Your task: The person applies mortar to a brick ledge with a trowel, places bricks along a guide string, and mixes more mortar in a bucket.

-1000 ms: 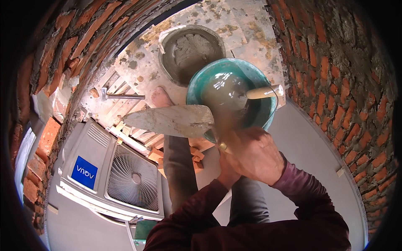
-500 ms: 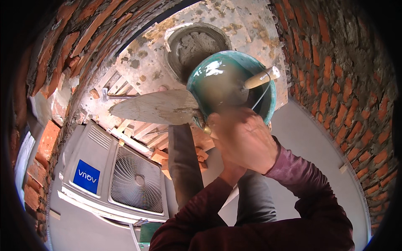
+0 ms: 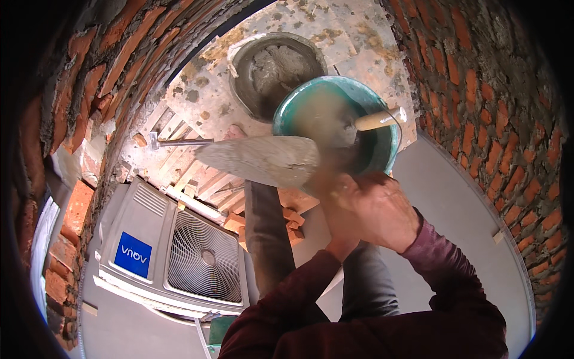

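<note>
Low over the near rim of a green bucket (image 3: 387,161), my two hands are close together and smeared by motion. My left hand (image 3: 336,209) appears closed around the handle end of a trowel; the handle itself is hidden. The broad, mortar-smeared trowel blade (image 3: 257,159) points left, outside the bucket. My right hand (image 3: 385,210) lies against the left, its fingers bent but blurred. Cloudy water (image 3: 317,122) fills part of the bucket. A second tool with a wooden handle (image 3: 381,118) leans inside it, handle resting over the right rim.
Behind the bucket stands a round tub of grey mortar (image 3: 278,66). A hammer (image 3: 179,142) lies left on the stained board, near wooden slats. An air-conditioner outdoor unit (image 3: 179,245) and broken bricks (image 3: 292,220) are at lower left. Brick walls (image 3: 484,137) rise on both sides.
The trowel blade has swung rightward, closer to the bucket, and both hands have shifted slightly right. The whole view has also moved a little.
</note>
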`<state>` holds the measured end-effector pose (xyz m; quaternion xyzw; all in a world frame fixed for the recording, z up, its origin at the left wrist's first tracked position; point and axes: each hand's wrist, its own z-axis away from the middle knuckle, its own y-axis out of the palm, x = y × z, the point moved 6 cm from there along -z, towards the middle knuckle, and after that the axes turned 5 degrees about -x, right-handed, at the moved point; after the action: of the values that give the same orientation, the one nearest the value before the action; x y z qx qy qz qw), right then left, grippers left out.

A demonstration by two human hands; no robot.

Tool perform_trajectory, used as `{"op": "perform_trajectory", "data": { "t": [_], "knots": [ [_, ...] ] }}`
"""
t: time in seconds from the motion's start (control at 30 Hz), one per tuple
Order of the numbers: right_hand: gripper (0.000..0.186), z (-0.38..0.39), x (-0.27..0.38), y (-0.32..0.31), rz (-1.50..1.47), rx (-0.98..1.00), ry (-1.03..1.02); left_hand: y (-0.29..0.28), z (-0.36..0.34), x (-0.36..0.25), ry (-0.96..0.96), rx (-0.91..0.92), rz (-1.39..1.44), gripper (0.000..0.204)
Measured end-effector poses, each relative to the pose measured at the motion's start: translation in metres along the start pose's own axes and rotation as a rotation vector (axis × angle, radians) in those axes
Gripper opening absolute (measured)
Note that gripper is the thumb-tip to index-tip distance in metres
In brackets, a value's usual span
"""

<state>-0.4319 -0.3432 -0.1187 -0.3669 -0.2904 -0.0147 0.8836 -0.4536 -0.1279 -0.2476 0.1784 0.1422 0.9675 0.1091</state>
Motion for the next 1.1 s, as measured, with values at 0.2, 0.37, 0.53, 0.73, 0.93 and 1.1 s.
{"op": "perform_trajectory", "data": {
  "t": [0.2,0.37,0.53,0.73,0.93,1.1],
  "knots": [
    [0.023,0.073,-0.08,-0.006,-0.09,-0.063,0.31,-0.041,-0.023,0.007,0.24,0.1,-0.547,0.054],
    [0.026,0.126,-0.156,-0.006,-0.181,-0.248,0.589,-0.031,-0.054,-0.113,0.604,-0.16,-0.967,0.041],
    [0.023,0.127,-0.237,0.023,-0.254,-0.364,0.659,0.13,-0.107,-0.326,1.387,-0.356,-1.553,0.064],
    [0.021,0.127,-0.329,0.071,-0.299,-0.391,0.756,0.186,-0.179,-0.378,1.075,-0.263,-1.834,0.061],
    [0.024,0.138,-0.331,0.049,0.439,-0.442,0.523,0.215,-0.166,-0.292,1.238,-0.111,-1.905,0.052],
    [0.042,0.046,-0.253,0.03,0.136,-0.065,0.553,0.241,-0.167,-0.261,1.364,-0.094,-1.804,0.047]
  ]
}}
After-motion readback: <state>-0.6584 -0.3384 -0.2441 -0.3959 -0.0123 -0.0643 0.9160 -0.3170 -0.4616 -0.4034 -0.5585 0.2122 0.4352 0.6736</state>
